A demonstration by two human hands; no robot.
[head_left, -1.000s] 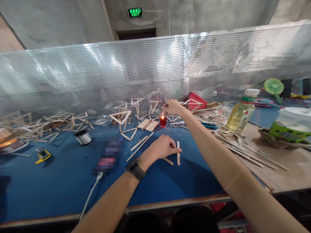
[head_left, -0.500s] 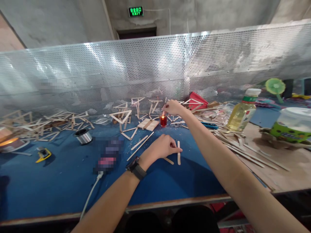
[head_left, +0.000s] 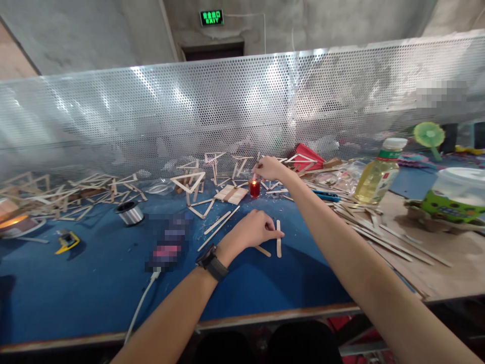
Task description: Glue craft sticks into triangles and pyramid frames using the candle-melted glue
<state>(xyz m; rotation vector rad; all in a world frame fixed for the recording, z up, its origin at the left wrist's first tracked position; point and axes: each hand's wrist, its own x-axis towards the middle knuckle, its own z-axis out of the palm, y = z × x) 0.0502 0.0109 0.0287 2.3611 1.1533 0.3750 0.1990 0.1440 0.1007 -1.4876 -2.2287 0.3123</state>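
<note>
My left hand, with a dark watch on its wrist, is closed with thumb and finger on a wooden craft stick above the blue tabletop. Just below that hand, another craft stick lies partly covered. Farther back, my right hand is closed in a pinch over a lit red candle in a small glass. What its fingertips hold is too small and hidden to name. Beside the candle lies a flat bundle of craft sticks, with two loose sticks nearer to me.
Stick frames line the perforated metal screen. On the left are a wire spool, a yellow-handled tool and a blurred-out phone with a cable. A bottle, a plastic tub and long wooden strips occupy the right.
</note>
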